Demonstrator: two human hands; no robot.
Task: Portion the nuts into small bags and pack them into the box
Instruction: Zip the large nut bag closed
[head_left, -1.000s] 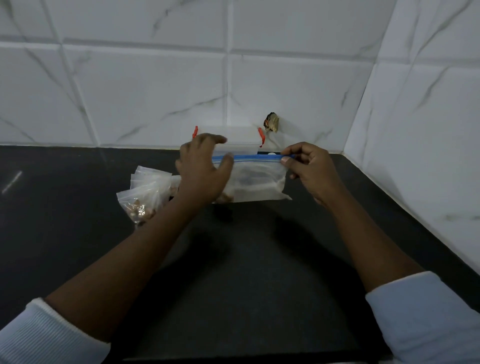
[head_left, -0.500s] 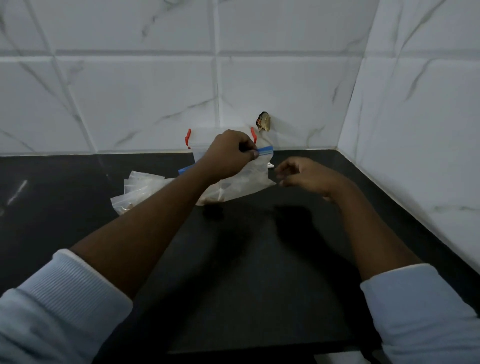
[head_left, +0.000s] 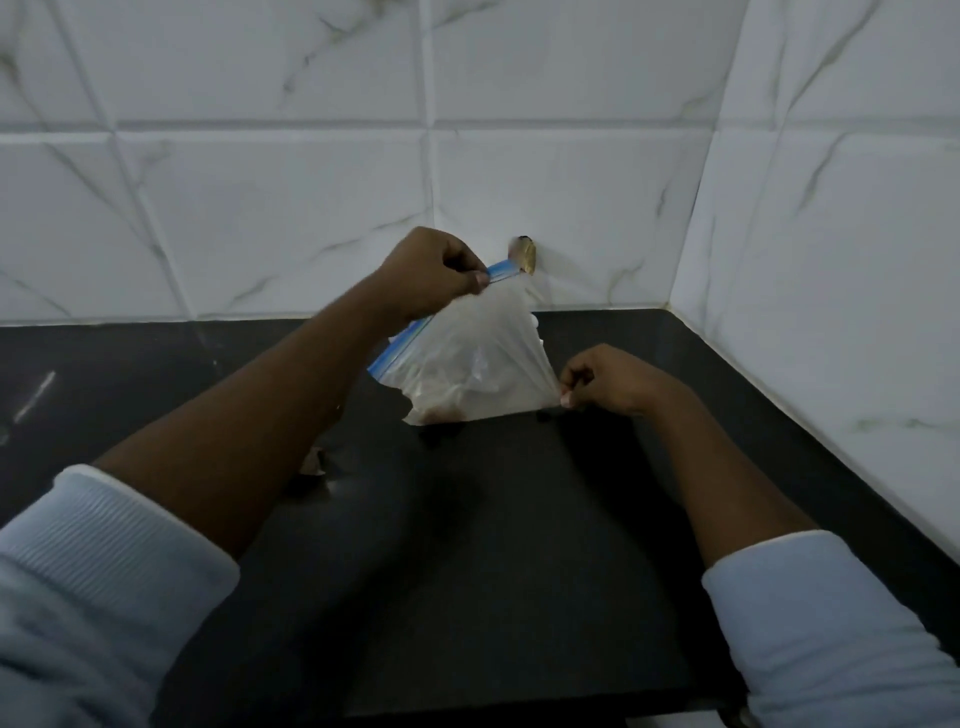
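Dark stone worktop (head_left: 519, 545) runs back to a white marble-tiled wall (head_left: 260, 208), with its corner at the back right. Near that back edge I have the zip bag (head_left: 478, 358) stretched between my hands. My left hand (head_left: 426, 273) is clamped on the blue zip strip (head_left: 501, 270), thumb and fingers curled round its upper end. From there the strip slants down and left toward my forearm. My right hand (head_left: 608, 382) pinches the bag's lower right corner between thumb and fingertips, just above the worktop.

So the bag's long axis runs from high and far on the left to low and nearer on the right. The nuts (head_left: 441, 410) are a brownish clump in the bottom fold, under my left hand. I cannot tell whether the strip is sealed. I think the mouth has to come level before I open it. I cannot see the box.
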